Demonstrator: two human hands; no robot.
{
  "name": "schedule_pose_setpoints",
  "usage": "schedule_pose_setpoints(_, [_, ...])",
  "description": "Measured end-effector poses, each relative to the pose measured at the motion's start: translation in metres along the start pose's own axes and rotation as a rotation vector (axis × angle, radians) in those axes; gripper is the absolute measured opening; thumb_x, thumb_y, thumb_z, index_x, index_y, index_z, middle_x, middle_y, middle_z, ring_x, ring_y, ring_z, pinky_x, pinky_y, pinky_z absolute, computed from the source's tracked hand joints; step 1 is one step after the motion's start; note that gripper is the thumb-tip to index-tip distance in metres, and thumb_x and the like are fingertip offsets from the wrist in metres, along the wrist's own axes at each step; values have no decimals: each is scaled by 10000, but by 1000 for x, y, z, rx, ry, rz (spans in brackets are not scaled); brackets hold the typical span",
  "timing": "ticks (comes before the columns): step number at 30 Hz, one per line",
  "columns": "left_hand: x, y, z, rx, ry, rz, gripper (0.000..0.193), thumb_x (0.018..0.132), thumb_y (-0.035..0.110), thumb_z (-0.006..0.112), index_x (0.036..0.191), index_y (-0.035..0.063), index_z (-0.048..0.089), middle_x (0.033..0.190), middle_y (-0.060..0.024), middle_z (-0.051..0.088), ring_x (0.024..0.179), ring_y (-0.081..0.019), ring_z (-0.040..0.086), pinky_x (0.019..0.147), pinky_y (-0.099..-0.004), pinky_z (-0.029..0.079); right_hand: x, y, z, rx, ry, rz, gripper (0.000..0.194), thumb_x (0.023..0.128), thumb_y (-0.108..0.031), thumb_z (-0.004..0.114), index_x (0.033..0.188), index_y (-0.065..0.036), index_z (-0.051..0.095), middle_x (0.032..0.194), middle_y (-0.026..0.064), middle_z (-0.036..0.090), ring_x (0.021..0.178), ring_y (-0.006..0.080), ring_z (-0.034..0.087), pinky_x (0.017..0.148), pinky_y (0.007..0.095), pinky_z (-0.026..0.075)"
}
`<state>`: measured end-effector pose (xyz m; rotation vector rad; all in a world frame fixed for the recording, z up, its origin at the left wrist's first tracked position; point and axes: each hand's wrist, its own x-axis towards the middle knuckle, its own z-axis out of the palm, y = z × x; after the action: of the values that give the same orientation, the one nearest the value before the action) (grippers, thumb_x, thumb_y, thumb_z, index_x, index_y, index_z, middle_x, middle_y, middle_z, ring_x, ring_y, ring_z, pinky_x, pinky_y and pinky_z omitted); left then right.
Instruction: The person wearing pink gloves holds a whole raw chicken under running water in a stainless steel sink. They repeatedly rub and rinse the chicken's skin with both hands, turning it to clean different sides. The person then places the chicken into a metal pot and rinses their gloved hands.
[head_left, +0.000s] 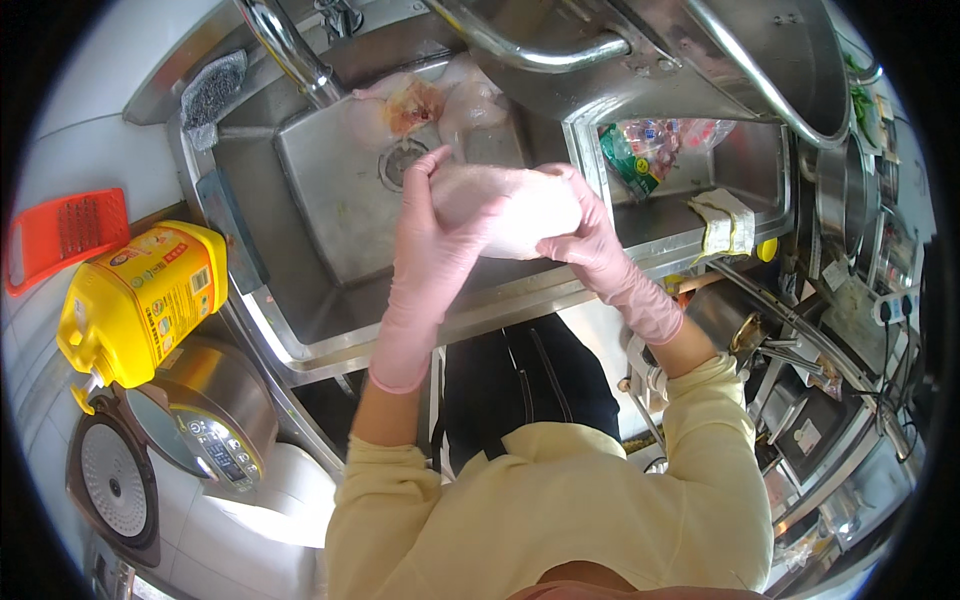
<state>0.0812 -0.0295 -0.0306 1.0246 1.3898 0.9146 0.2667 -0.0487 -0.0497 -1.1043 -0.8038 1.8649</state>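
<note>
Above the stainless steel sink basin (337, 225) a large, pale piece of raw poultry (529, 210) is held between both hands, its surface partly washed out by glare. My left hand (439, 244), in a pink rubber glove, grips its left end with the thumb along the near side. On the opposite end, my right hand (589, 236), gloved the same way, has its fingers wrapped around the edge. Behind the held piece, more raw poultry (469, 105) lies at the back of the basin, near the drain (403, 161). The undersides of the fingers are hidden.
A chrome faucet (289, 52) reaches over the basin. A large metal pot (675, 67) overhangs the back right. The smaller basin holds a printed plastic bag (645, 154), with a cloth (724, 221) on its edge. At left stand a yellow jug (150, 292) and a rice cooker (210, 405) with its lid up.
</note>
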Motion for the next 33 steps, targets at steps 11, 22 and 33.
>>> schedule_pose_setpoints(11, [-35,24,0,-736,58,-167,309,982,239,495,1151,-13,557,1052,-57,608,986,-126,567,849,-281,449,-10,-18,-5,52,-14,6,701,610,-7,684,1268,-68,450,1131,14,550,1058,106,506,888,252,433])
schedule_pose_setpoints(22, [-39,45,-11,-698,78,-274,273,972,223,518,1107,-3,594,1034,-73,627,937,-148,600,826,-298,477,-16,-30,-1,212,-37,169,774,620,-81,716,1332,-61,414,1189,50,555,1139,179,516,975,328,424])
schedule_pose_setpoints(33, [-38,46,-15,-705,127,-267,292,967,212,525,1129,-22,593,1059,-87,629,1002,-165,591,922,-312,443,-18,-39,8,267,-83,205,788,687,-185,724,1361,-19,350,1171,122,554,1048,212,584,794,324,542])
